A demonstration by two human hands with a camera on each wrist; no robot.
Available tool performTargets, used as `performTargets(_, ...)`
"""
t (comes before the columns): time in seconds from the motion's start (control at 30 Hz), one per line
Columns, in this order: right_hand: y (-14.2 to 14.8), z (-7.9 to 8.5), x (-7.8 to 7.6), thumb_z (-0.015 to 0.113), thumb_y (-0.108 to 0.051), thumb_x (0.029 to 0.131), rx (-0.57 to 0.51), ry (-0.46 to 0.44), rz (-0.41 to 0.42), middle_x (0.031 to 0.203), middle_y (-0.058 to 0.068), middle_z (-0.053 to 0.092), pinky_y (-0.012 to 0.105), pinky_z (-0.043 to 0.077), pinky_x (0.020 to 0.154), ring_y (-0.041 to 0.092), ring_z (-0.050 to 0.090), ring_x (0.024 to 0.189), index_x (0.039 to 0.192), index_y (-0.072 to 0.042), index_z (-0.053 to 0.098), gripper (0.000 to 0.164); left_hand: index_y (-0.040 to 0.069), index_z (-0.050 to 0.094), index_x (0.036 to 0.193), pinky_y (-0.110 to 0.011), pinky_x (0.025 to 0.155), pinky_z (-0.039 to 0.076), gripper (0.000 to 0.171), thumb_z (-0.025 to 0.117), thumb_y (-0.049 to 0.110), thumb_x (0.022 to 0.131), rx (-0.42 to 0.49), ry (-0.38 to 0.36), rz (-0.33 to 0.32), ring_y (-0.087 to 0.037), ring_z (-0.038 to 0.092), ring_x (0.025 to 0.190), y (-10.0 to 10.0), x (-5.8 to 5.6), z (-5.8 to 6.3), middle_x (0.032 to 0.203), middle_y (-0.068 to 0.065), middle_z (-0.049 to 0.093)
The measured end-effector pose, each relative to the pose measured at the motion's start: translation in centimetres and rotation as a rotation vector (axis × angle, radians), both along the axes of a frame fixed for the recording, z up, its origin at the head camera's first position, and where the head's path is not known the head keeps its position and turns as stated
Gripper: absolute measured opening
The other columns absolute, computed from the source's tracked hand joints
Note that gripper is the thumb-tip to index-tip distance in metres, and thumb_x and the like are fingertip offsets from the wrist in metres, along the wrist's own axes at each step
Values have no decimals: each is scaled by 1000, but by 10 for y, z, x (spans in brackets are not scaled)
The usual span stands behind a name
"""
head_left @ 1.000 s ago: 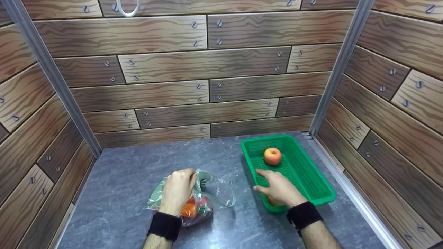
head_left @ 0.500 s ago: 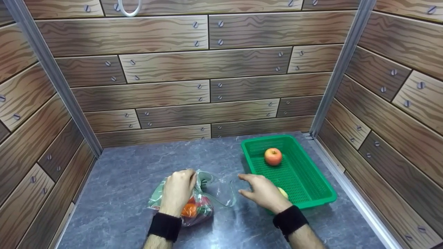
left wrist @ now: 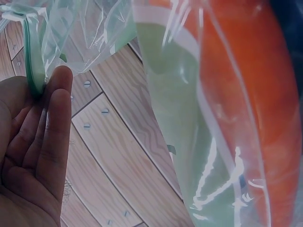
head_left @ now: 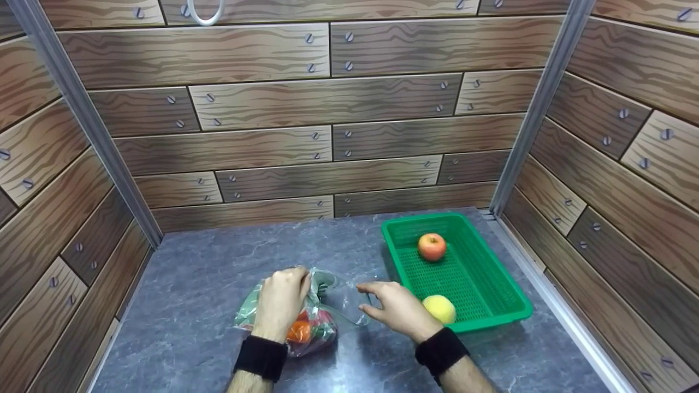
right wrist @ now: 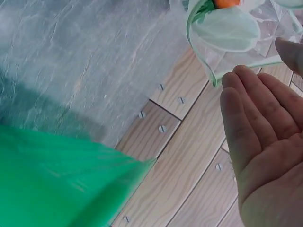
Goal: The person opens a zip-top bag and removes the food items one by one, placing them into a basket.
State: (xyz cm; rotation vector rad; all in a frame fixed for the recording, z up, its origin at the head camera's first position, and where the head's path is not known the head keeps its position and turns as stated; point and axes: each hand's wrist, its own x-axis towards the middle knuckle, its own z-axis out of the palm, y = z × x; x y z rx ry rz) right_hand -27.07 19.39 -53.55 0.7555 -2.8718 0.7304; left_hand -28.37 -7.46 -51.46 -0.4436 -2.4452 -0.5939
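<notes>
My left hand [head_left: 281, 300] pinches the green-edged rim [left wrist: 33, 56] of a clear plastic bag [head_left: 326, 339] between thumb and fingers. The bag rests on the table with its mouth toward the right. Orange, red and green show through its film; what exactly lies inside cannot be told. My right hand [head_left: 398, 310] is beside the bag's mouth, thumb and fingers extended and apart, holding nothing. In the right wrist view its fingertips [right wrist: 232, 80] are close to the rim; whether they touch it is unclear.
A green plastic basket [head_left: 469, 273] stands at the right, holding a red-yellow apple [head_left: 432, 247] at its far end and a round yellow fruit [head_left: 440, 309] at its near left corner. Wood-patterned walls [head_left: 273, 103] enclose the grey marbled table [head_left: 185, 300].
My right hand has moved left from over the basket to the bag's mouth, uncovering the yellow fruit. My left hand stays on the bag's rim.
</notes>
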Motion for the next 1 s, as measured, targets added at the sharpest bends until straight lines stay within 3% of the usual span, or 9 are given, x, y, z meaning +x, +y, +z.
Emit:
performTargets(0.4, -25, -21, -10, 73, -30, 100, 9, -50, 4, 128, 2, 78, 39, 62, 94, 23, 76, 114, 136, -16, 70, 39, 16, 73, 83, -39, 55, 56, 14, 77, 19, 96, -11, 4, 20, -21, 72, 63, -4, 1, -7, 72, 3, 73)
performTargets(0.73, -41, -41, -15, 77, -20, 96, -4, -2, -22, 121, 7, 80, 38, 63, 92, 24, 78, 108, 126, -9, 74, 32, 16, 73, 80, -28, 50, 50, 16, 76, 19, 96, -7, -50, 28, -11, 63, 56, -8, 7, -13, 67, 5, 70)
performTargets(1.0, -50, -50, -15, 79, -28, 94, 0, -19, -22, 117, 7, 81, 40, 63, 94, 25, 78, 108, 124, -10, 75, 35, 16, 71, 77, -33, 54, 51, 19, 78, 18, 94, -11, -61, 33, -13, 62, 58, -16, 7, -24, 64, 5, 66)
